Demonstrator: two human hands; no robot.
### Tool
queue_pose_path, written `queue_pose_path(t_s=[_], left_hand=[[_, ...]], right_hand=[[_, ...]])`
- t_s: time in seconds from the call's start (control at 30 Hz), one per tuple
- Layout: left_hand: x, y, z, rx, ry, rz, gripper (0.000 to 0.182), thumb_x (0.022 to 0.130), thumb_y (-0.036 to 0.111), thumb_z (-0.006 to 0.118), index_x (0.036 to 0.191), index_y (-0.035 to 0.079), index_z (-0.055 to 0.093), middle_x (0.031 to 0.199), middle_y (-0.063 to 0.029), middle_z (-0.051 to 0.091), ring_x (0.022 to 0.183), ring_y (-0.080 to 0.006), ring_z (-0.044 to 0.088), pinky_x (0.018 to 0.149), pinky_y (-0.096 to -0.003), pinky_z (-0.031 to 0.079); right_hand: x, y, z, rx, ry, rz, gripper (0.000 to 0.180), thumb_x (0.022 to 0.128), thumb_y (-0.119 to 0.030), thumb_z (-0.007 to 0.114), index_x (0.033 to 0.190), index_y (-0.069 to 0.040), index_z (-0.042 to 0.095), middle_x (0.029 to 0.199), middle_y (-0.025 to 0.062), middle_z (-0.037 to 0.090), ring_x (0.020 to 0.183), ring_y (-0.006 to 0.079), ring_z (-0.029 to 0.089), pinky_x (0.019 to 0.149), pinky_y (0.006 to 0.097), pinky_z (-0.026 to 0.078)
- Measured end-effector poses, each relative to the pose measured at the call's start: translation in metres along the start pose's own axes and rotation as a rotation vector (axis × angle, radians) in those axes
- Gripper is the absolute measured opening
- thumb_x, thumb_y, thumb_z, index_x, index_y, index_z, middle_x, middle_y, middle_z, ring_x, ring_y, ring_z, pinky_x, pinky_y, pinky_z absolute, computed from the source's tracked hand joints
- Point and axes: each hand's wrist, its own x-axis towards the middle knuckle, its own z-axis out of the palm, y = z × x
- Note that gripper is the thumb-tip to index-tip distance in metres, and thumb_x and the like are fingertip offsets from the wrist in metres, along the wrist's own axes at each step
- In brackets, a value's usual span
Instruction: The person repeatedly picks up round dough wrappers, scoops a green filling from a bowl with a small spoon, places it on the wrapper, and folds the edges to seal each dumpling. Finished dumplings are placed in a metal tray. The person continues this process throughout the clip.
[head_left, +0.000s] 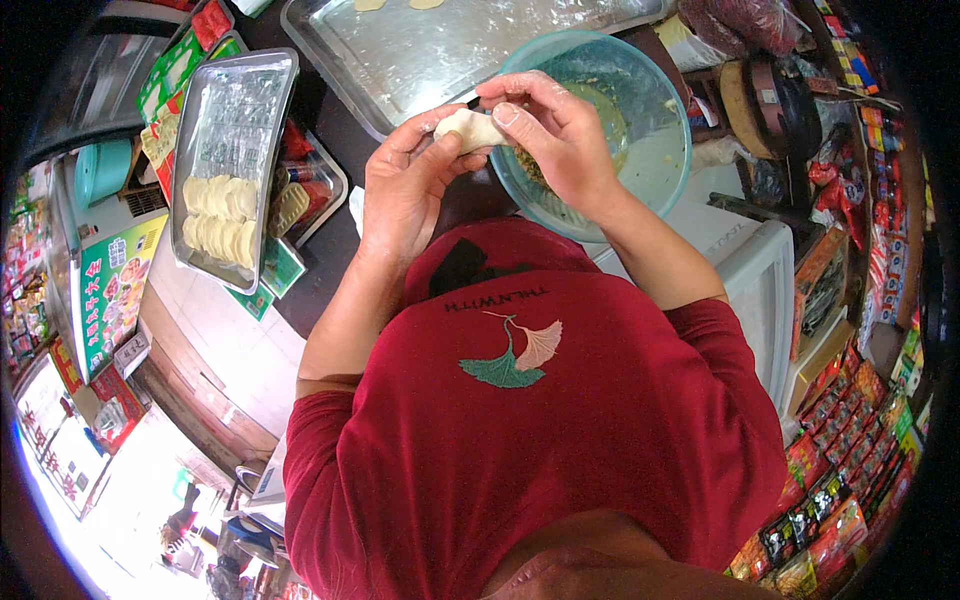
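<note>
Between both hands is a pale, floured dough dumpling (474, 130), folded over. My left hand (411, 169) grips its left end, thumb in front and fingers behind. My right hand (559, 135) pinches the right end between thumb and fingers, which have flour on them. Under my right hand stands a translucent teal bowl (667, 161), with chopped filling (531, 166) partly hidden by the hand. Beyond the hands lies a large metal tray (420, 56) dusted with flour, with dough wrappers (426, 3) at its far edge.
At left, a smaller metal tray (229, 112) holds two rows of dumplings (220, 221). Another tray (330, 184) with packets lies partly beneath it. Green cards (282, 266) lie at the dark table's edge. A white cabinet or freezer (757, 277) stands at right, beside shelves of packaged goods.
</note>
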Motion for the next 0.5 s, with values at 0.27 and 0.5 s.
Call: queue_pose_path(t_s=[0.27, 0.5], left_hand=[[-0.007, 0.003, 0.0, 0.037, 0.012, 0.022, 0.031, 0.098, 0.006, 0.058, 0.126, -0.006, 0.057, 0.12, -0.0172, 0.065, 0.103, -0.0279, 0.068, 0.087, -0.0349, 0.058], [-0.014, 0.011, -0.006, -0.039, 0.021, 0.011, 0.031, 0.099, 0.008, 0.057, 0.127, -0.005, 0.057, 0.118, -0.0188, 0.067, 0.101, -0.03, 0.069, 0.087, -0.0356, 0.058]], right_hand=[[0.0, -0.007, 0.0, -0.249, -0.096, -0.101, 0.013, 0.094, -0.005, 0.064, 0.104, 0.003, 0.066, 0.098, 0.0039, 0.063, 0.089, 0.0091, 0.06, 0.079, 0.0232, 0.048], [0.002, -0.016, 0.004, 0.072, -0.088, 0.077, 0.016, 0.098, -0.013, 0.062, 0.105, 0.001, 0.066, 0.091, 0.001, 0.063, 0.081, 0.0065, 0.057, 0.072, 0.0219, 0.046]])
